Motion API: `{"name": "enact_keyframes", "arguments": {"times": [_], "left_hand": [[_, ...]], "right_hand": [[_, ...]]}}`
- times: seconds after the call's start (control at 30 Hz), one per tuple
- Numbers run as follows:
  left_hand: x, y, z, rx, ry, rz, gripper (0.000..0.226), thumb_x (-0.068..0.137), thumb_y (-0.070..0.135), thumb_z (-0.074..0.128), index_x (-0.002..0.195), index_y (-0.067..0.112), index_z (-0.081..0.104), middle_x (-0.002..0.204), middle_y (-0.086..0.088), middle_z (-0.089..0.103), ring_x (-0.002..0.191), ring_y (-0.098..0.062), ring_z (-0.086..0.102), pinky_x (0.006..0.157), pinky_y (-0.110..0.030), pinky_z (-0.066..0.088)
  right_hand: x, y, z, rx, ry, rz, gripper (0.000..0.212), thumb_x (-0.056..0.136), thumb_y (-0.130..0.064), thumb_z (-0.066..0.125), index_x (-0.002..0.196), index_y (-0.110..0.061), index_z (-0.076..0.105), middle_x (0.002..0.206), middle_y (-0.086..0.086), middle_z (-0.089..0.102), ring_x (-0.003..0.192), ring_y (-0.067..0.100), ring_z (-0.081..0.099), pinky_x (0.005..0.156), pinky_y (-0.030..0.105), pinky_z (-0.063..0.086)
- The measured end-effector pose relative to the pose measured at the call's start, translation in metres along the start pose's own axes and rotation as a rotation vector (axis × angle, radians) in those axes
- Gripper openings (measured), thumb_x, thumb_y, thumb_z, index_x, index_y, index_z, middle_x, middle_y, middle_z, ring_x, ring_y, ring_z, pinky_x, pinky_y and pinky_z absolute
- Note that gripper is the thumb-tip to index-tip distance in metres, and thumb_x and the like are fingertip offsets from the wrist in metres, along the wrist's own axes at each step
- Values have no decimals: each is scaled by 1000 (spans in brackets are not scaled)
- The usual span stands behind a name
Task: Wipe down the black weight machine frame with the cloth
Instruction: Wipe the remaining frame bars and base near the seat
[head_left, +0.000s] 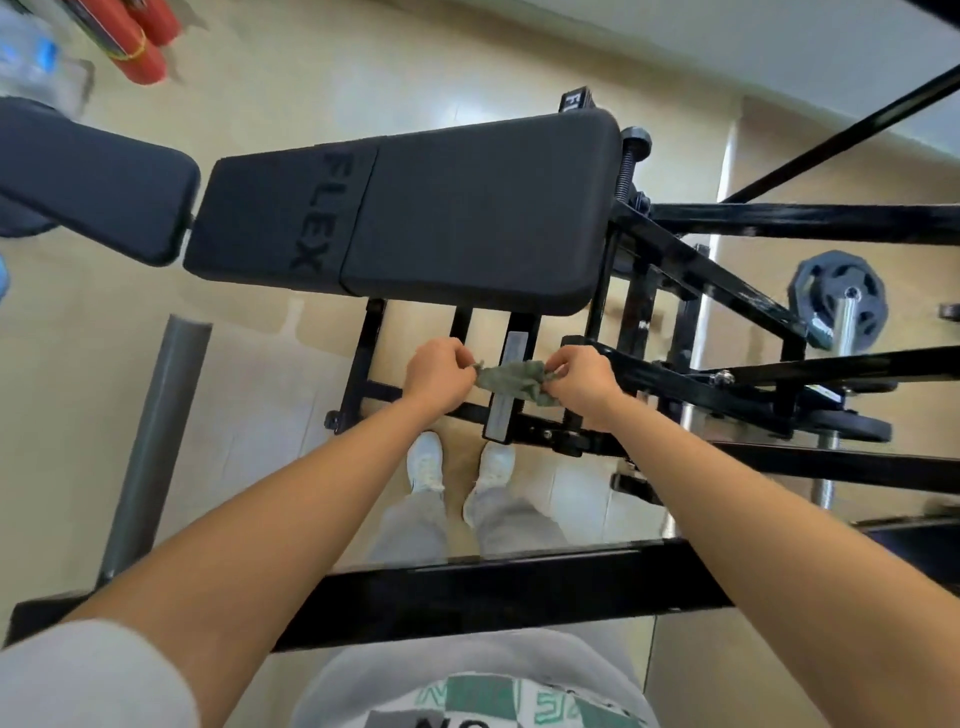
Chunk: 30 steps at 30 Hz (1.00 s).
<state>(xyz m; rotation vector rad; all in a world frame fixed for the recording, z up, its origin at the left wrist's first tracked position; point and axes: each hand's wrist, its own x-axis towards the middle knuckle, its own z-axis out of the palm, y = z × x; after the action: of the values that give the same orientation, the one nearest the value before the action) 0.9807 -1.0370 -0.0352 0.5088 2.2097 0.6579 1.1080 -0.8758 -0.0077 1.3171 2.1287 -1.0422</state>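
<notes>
A small grey-green cloth (511, 381) is stretched between both my hands, above the lower bars of the black weight machine frame (691, 382). My left hand (439, 371) pinches its left end and my right hand (579, 376) pinches its right end. The cloth hangs in front of a grey strip on one black bar and I cannot tell whether it touches the frame. A black padded seat (415, 218) marked FLEX sits above the hands. A wide black crossbar (493, 587) of the frame runs close under my forearms.
A weight plate on a chrome peg (839, 299) stands at the right. A grey post (150, 441) rises at the left. Red rolls (137, 36) lie at the top left on the beige tile floor. My white shoes (460, 465) stand just below the frame.
</notes>
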Motion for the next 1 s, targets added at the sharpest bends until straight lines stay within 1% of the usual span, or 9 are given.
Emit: {"name": "enact_keyframes", "arguments": {"times": [0.13,0.2,0.3,0.43,0.6,0.73,0.83,0.93,1.0], "left_hand": [[25,-15,37,-14,-56,-89,8,94,23,70,101,19,71,102,1,70,97,-20,65,83,-38,56],[29,-18,55,-39,-130,-93,14,94,27,70,106,21,73,108,1,72,103,-19,66,90,-37,55],[23,-16,75,-93,-222,-113,28,93,38,70,114,19,73,112,1,72,105,-18,65,95,-38,53],[26,-20,86,-98,-142,-146,30,89,41,73,110,20,72,108,0,74,103,-19,67,93,-38,53],[45,-9,82,-160,-42,-90,26,93,30,70,117,19,69,111,1,73,104,-18,66,94,-35,53],[71,0,83,-125,-14,13,33,97,31,64,127,17,65,123,-3,68,114,-20,63,97,-32,48],[81,2,87,-123,-26,18,40,99,35,62,136,20,59,130,-5,62,116,-19,57,97,-29,43],[77,-6,92,-116,-10,9,40,97,37,63,134,22,62,126,-3,63,112,-18,59,91,-26,45],[69,-12,96,-103,-1,-8,37,95,38,64,129,23,65,121,0,66,108,-16,62,86,-25,43]], "right_hand": [[30,14,33,149,92,122,16,90,-14,73,106,-15,70,104,7,69,98,24,66,87,38,59],[37,23,50,214,12,194,20,89,-16,75,107,-16,68,106,6,67,98,23,65,88,40,59],[32,33,66,262,-158,248,22,88,-17,78,107,-17,66,103,5,67,95,22,65,80,41,63],[39,32,70,391,-185,323,29,88,-13,77,115,-12,67,111,9,67,99,25,68,66,33,63],[62,20,59,694,-78,353,36,90,-4,73,124,-10,63,119,11,67,103,27,71,83,40,63],[81,8,48,896,110,299,44,93,-5,69,134,-14,58,121,10,66,105,24,70,82,39,63],[90,7,44,859,175,225,45,95,-5,67,138,-13,57,121,9,68,105,22,70,81,36,63],[83,12,49,725,136,173,42,96,-7,66,137,-15,59,122,7,68,105,22,70,81,37,63],[74,19,54,667,87,176,43,96,-11,67,138,-15,59,119,5,69,102,19,70,78,31,63]]}}
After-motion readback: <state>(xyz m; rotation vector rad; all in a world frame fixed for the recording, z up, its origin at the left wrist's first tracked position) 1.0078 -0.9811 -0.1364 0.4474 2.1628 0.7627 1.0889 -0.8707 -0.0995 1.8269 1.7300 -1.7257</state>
